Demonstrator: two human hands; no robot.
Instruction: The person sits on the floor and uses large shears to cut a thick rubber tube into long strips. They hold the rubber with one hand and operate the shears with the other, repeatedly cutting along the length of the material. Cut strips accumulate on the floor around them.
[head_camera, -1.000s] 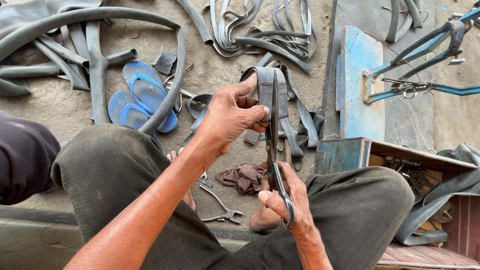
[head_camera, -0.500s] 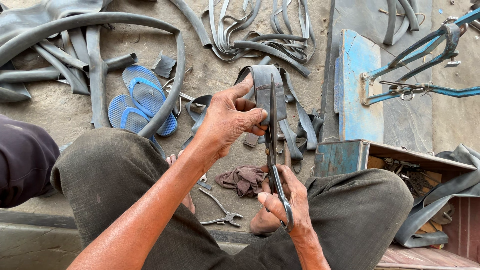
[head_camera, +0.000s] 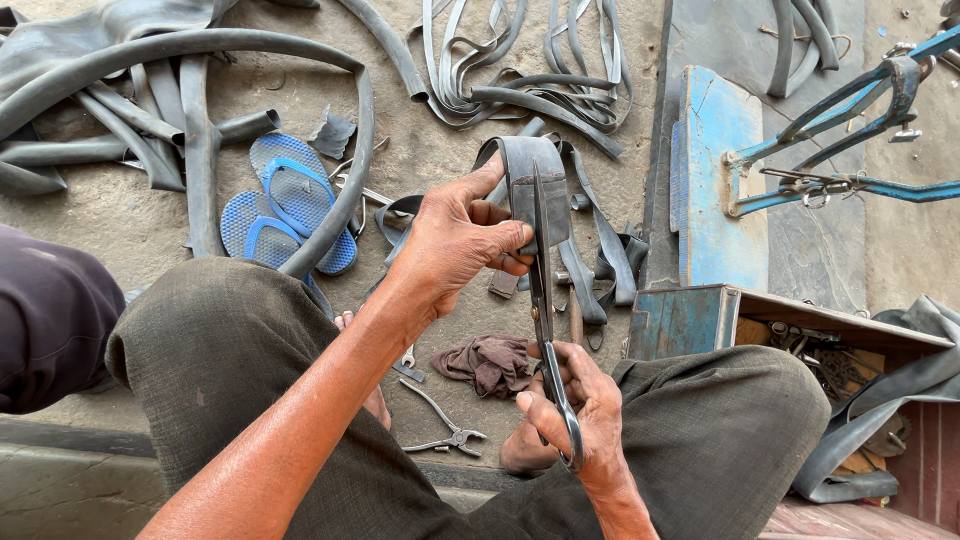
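I look down on a dusty concrete floor (head_camera: 450, 110) littered with slack grey inner tubes (head_camera: 180, 60) and cut rubber strips (head_camera: 520, 60). At ten o'clock from my hands a pair of blue flip-flops (head_camera: 290, 205) lies under a curved tube. At two o'clock a blue bicycle frame (head_camera: 850, 110) stands beside a worn blue board (head_camera: 715, 190), and at three o'clock an open wooden toolbox (head_camera: 800, 335) holds dark metal bits I cannot make out.

My left hand (head_camera: 455, 240) is closed on a folded strip of dark rubber tube (head_camera: 535, 175), thumb over the front and fingers curled behind, holding it up at twelve o'clock in front of my knees. My right hand (head_camera: 575, 410) sits at six o'clock, just above my right thigh, fingers wrapped through the handles of long metal scissors (head_camera: 543, 300). The blades run straight up from that hand and lie nearly together along the middle of the rubber piece, touching it.

Between my legs on the floor, a crumpled brown rag (head_camera: 490, 362) lies near seven o'clock of the scissors, with a pair of pliers (head_camera: 445, 425) just below it.
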